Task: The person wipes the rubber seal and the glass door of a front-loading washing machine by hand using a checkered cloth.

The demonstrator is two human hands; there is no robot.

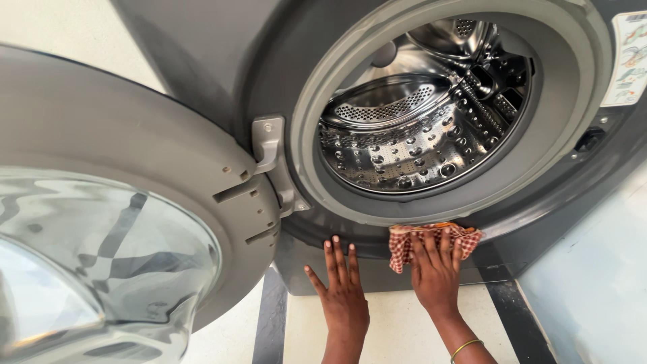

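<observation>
A grey front-loading washing machine [222, 67] fills the view, its round door [101, 155] swung open to the left. My right hand [437, 269] presses a red-and-white checked cloth [404, 243] against the machine's front, just under the grey rubber seal [431, 205] of the opening. My left hand [340, 283] lies flat with fingers spread on the lower front panel, a little to the left of the cloth. The steel drum [411, 135] inside holds nothing.
The door's hinge [269, 155] sits at the left edge of the opening. A sticker [630, 61] and a small latch slot [588, 140] are at the right. The machine stands on a pale tiled floor [391, 330] with dark strips; a pale wall [593, 269] is at the right.
</observation>
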